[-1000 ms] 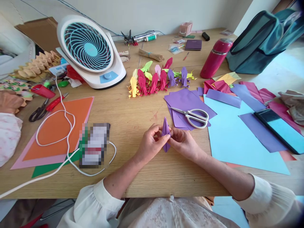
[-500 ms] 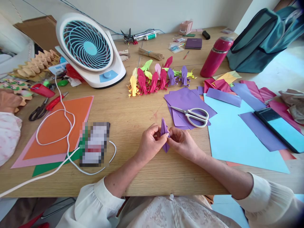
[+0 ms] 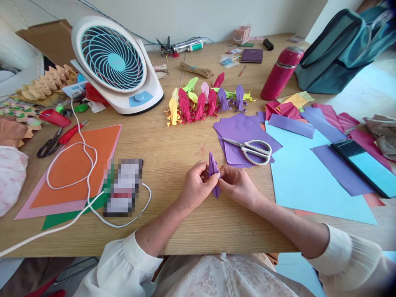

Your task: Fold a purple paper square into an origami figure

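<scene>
A narrow, pointed piece of folded purple paper (image 3: 213, 163) stands between my hands above the front of the table. My left hand (image 3: 197, 181) pinches it from the left, thumb across its middle. From the right, my right hand (image 3: 238, 185) grips its edge between thumb and fingers; those fingertips are partly hidden. Just beyond lie purple paper sheets (image 3: 238, 126) with white-handled scissors (image 3: 258, 152) on top. Farther back stands a cluster of folded paper figures (image 3: 201, 105) in red, yellow, green, pink and purple.
A white fan (image 3: 114, 62) stands back left. Orange paper (image 3: 74, 165), a phone (image 3: 123, 187) and a white cable lie left. To the right are light blue paper (image 3: 303, 177), another phone (image 3: 365, 165), a red flask (image 3: 281, 74) and a teal bag (image 3: 337, 53). Another person's sleeve (image 3: 12, 179) shows far left.
Hardly anything differs. Both hands keep their hold on the purple paper, whose upper tip has shifted very slightly left and up.
</scene>
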`<state>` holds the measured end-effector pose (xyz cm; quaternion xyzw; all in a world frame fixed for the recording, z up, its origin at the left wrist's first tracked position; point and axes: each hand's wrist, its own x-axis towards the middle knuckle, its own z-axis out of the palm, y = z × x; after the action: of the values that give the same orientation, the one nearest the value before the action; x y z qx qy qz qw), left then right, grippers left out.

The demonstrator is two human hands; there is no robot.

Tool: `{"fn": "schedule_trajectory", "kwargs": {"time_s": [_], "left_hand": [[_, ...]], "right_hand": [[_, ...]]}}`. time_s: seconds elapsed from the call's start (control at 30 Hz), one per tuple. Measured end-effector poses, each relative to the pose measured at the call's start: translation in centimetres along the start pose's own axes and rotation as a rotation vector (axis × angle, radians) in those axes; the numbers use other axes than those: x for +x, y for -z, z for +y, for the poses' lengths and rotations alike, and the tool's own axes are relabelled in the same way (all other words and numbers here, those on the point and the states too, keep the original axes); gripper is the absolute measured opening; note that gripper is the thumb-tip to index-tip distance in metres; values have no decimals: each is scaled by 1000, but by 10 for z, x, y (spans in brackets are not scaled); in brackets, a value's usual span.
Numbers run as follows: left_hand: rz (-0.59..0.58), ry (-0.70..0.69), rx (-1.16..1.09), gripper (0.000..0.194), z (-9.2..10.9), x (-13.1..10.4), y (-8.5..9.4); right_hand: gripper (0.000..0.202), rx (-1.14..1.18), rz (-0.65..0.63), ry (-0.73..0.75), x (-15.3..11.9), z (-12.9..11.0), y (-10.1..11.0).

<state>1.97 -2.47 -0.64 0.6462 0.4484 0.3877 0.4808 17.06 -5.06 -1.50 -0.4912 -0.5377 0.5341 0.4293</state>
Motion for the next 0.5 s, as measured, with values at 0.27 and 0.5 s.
{"fn": "schedule_trajectory", "kwargs": {"time_s": [0.27, 0.5], "left_hand": [[-9, 13, 40, 4, 1, 1, 1], [-105, 113, -180, 24, 2, 3, 7]], "right_hand": [[23, -18, -7, 10, -1, 0, 0], [29, 34, -5, -24, 1, 1, 3]]}}
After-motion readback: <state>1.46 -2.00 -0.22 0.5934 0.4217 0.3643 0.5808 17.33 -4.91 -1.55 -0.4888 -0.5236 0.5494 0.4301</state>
